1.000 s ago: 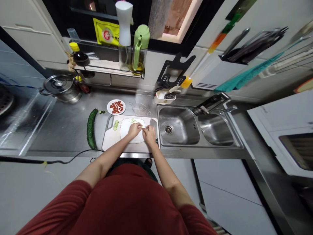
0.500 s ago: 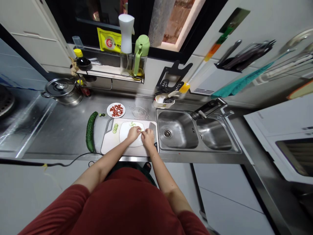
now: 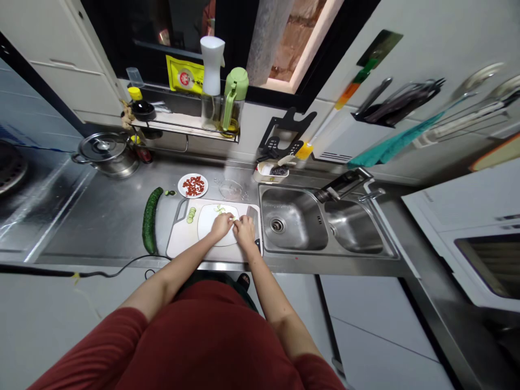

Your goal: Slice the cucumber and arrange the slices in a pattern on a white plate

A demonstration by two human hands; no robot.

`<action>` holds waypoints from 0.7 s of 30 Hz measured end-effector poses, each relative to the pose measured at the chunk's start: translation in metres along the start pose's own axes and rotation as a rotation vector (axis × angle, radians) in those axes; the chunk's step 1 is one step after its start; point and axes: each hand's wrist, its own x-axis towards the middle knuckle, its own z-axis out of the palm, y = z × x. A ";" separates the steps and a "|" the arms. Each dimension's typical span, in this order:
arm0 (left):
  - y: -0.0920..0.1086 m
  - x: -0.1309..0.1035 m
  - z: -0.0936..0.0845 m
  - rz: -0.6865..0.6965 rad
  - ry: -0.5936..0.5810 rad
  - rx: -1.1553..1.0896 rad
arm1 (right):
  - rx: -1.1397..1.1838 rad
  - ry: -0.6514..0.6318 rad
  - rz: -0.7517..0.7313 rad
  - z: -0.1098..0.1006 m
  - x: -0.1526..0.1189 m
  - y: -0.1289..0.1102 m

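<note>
Both hands meet over a white plate (image 3: 206,221) on the cutting board (image 3: 179,241). My left hand (image 3: 222,225) has its fingertips pinched on a small pale-green piece, which looks like cucumber. Close against it, my right hand (image 3: 244,230) has its fingers bent together at the same small piece; what they grip is too small to make out. Light green pieces (image 3: 220,209) lie at the plate's far side. Cucumber slices (image 3: 190,215) rest in a row on the board, left of the plate. A knife lies at the board's right side, partly hidden by my right hand.
A whole cucumber (image 3: 150,221) lies left of the board. Behind it are small green pieces, a plate of red bits (image 3: 200,180) and a clear dish (image 3: 231,189). A lidded pot (image 3: 109,154) stands back left; a double sink (image 3: 294,219) is at the right. Bottles stand on a shelf (image 3: 182,120).
The camera view has shifted slightly. Both hands stay together over the plate, with only slight changes in the fingers.
</note>
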 end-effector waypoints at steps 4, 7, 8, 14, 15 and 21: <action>0.002 -0.002 0.000 0.000 -0.003 0.030 | -0.028 -0.015 -0.016 -0.002 0.001 -0.001; 0.002 -0.002 0.000 -0.006 -0.011 0.038 | -0.046 -0.037 -0.020 -0.006 0.002 -0.002; 0.002 -0.001 0.000 -0.009 -0.011 0.035 | -0.050 -0.043 -0.019 -0.007 0.003 -0.003; 0.001 -0.011 -0.004 0.011 -0.006 -0.008 | -0.037 -0.057 -0.020 -0.012 0.006 -0.006; 0.001 -0.016 -0.005 0.018 -0.005 -0.016 | -0.026 -0.055 -0.020 -0.012 0.006 -0.006; -0.013 -0.058 -0.024 0.026 0.105 -0.044 | 0.083 -0.022 0.047 -0.012 0.004 -0.005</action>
